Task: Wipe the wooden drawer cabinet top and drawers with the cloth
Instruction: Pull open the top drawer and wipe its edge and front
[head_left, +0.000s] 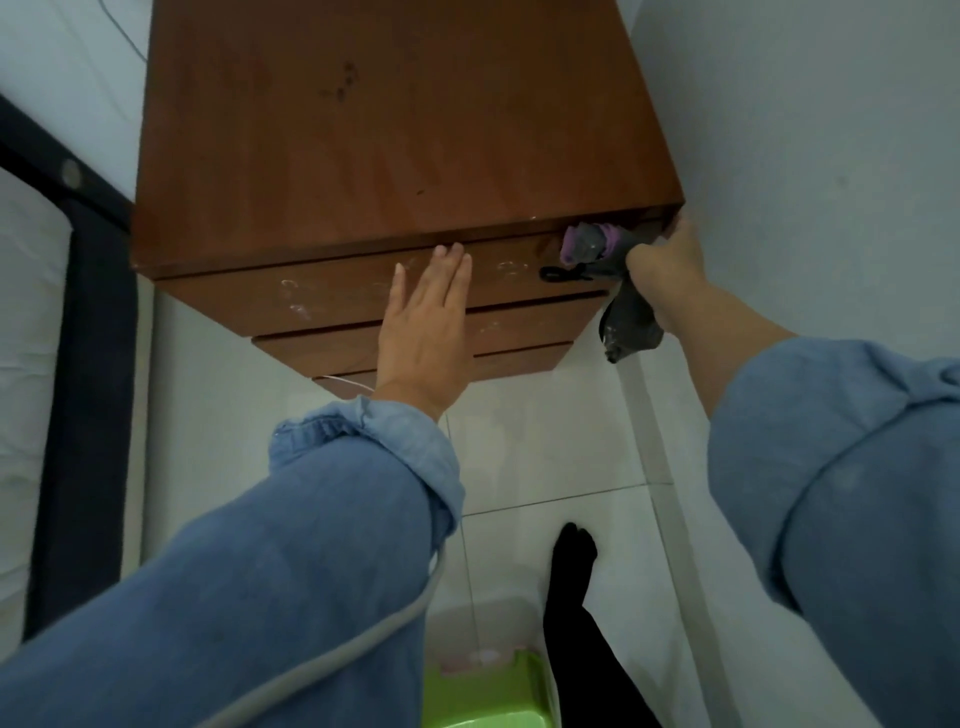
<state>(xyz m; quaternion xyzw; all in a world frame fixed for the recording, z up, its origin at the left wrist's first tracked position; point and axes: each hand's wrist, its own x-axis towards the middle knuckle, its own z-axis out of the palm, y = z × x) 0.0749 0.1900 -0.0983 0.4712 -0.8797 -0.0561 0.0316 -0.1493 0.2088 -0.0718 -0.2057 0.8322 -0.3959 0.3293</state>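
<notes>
Two hands are seen at the front of the wooden cabinet (395, 130), which is set in a corner with a white wall (805, 130) tight against its right side. The left hand (423, 317) is laid flat on the top drawer (332, 296), fingers straight and nothing held. The right hand (670, 270) is curled around the grey and purple cloth (597, 247), which is pressed at the drawer's right end, just under the overhanging top edge; a loose tail of cloth is left hanging below the fist. A small black handle (558, 273) is seen just beside the cloth. Bare tiled floor (545, 441) is left open below. The lowest drawer is mostly hidden by the left wrist.
</notes>
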